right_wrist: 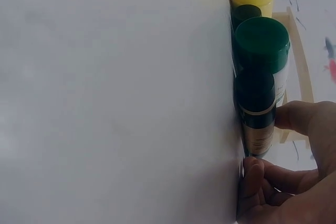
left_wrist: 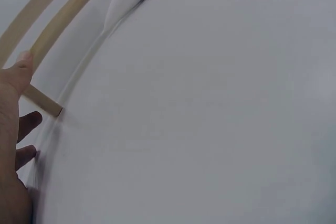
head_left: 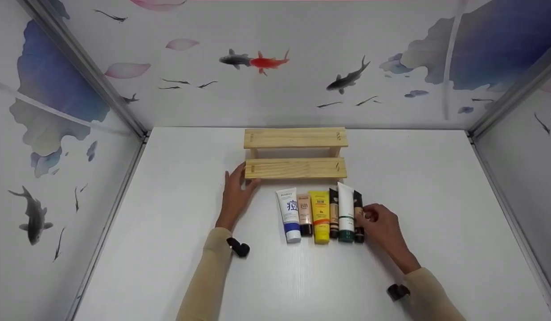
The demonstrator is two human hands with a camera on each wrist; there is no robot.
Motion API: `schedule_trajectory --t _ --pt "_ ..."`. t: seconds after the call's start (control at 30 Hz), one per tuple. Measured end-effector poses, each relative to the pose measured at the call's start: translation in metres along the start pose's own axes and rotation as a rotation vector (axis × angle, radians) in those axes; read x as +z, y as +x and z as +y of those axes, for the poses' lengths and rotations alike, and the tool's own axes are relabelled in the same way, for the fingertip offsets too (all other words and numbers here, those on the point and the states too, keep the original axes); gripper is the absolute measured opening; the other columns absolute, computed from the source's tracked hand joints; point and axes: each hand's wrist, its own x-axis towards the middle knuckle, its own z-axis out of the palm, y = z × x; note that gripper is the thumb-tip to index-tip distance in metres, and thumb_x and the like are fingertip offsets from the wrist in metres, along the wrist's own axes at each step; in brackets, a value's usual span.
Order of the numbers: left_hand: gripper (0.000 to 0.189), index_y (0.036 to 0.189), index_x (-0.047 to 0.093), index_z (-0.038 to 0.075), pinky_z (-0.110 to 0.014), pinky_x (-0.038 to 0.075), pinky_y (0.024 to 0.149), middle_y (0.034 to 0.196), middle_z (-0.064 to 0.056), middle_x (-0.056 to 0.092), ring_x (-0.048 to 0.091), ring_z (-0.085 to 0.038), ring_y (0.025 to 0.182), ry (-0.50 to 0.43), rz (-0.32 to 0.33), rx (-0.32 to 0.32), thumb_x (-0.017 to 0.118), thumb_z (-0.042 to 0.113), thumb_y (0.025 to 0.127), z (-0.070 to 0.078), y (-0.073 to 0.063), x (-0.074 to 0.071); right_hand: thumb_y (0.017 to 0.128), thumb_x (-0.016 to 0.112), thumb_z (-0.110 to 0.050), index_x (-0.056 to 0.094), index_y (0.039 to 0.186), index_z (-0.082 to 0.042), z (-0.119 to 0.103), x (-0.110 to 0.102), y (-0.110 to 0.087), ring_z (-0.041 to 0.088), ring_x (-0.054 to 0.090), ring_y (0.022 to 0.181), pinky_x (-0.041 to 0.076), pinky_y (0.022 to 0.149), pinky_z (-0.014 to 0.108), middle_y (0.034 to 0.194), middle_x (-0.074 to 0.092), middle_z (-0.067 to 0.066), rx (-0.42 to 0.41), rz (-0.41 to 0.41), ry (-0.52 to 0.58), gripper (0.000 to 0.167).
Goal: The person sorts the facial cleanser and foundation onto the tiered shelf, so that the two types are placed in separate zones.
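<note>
A two-step wooden rack [head_left: 297, 168] stands near the back of the table. My left hand [head_left: 236, 194] holds its lower step at the left end; in the left wrist view the thumb [left_wrist: 23, 64] rests on the board's edge. In front of the rack several cosmetic tubes lie side by side: a white-and-blue tube [head_left: 287, 209], a beige BB cream tube [head_left: 304, 209], a yellow tube [head_left: 320, 211], a slim black-and-beige tube [head_left: 334, 214] and a white tube with green cap [head_left: 346, 209]. My right hand [head_left: 385, 226] pinches another slim black-and-beige tube [right_wrist: 258, 100] at the row's right end.
A white table [head_left: 279, 281] lies under everything. Printed panels with fish and petals enclose it, with a back wall [head_left: 297, 102] close behind the rack and side walls at left and right. Black wrist straps [head_left: 239, 247] show at both sleeves.
</note>
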Motion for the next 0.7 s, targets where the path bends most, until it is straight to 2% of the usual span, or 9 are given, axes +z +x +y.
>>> schedule_trajectory --t 0.47,0.7 --pt "0.086 0.17 0.042 0.014 -0.036 -0.006 0.139 0.171 -0.005 0.048 0.038 -0.023 0.163 -0.001 0.001 0.006 0.067 0.062 0.104 -0.0014 0.0 0.0008 0.106 0.075 -0.027 0.074 0.126 0.004 -0.0058 0.0011 0.0007 0.026 0.061 0.095 0.051 0.074 0.029 0.107 0.073 0.015 0.046 0.033 0.016 0.037" --pt "0.084 0.171 0.041 0.014 -0.035 -0.004 0.139 0.172 -0.005 0.048 0.036 -0.022 0.164 -0.002 -0.009 0.001 0.068 0.059 0.105 -0.0016 0.0011 0.0011 0.104 0.076 -0.028 0.074 0.124 0.006 -0.0086 -0.0025 0.0066 0.028 0.064 0.094 0.053 0.073 0.031 0.106 0.074 0.017 0.091 -0.008 -0.017 0.039"
